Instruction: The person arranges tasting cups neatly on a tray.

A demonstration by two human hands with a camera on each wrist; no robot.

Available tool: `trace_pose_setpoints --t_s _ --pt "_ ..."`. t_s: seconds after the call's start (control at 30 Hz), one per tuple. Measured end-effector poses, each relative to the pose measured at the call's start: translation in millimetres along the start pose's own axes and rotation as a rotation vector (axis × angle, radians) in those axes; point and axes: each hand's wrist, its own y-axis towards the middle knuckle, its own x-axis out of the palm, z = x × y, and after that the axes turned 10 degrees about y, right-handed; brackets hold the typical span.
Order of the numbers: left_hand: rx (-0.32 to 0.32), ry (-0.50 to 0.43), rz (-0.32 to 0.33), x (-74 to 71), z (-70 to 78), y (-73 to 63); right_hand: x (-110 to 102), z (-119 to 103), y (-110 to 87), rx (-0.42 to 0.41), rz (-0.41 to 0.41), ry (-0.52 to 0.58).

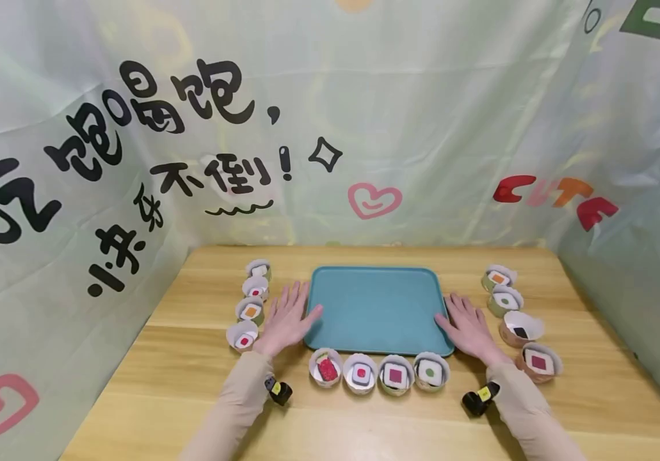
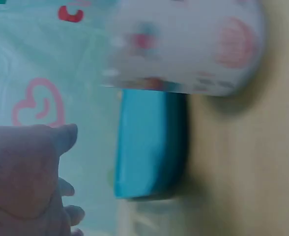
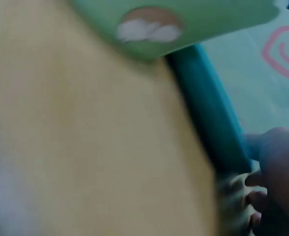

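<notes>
A blue rectangular tray [image 1: 378, 307] lies on the wooden table between my two hands. My left hand [image 1: 288, 320] reaches along its left side, fingers straight and spread, thumb over the rim. On the opposite side my right hand [image 1: 469, 325] is spread too, its thumb at the tray's right rim. Neither hand holds anything. In the left wrist view a pale printed paper cup [image 2: 184, 49] hides part of the tray [image 2: 144, 147]; in the right wrist view a green cup [image 3: 198, 24] stands close to the tray's edge [image 3: 208, 108].
Several paper cups [image 1: 395, 374] line the tray's front, holding white pieces with coloured centres and one red piece [image 1: 326, 368]. More such cups stand in columns left [image 1: 243, 335] and right [image 1: 539, 362]. A printed cloth [image 1: 422, 128] hangs behind and at both sides.
</notes>
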Motion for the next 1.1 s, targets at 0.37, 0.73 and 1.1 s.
trace_pose_setpoints --t_s 0.37,0.73,1.1 --pt "-0.029 0.013 -0.122 -61.5 -24.7 33.3 8.6 2.9 -4.1 -0.009 0.016 -0.025" --pt "-0.212 0.026 -0.1 -83.9 -58.9 66.1 7.8 5.6 -7.7 -0.013 0.024 -0.016" --pt "-0.334 -0.115 -0.165 -82.8 -76.4 78.0 8.5 3.9 -8.3 -0.016 0.025 -0.014"
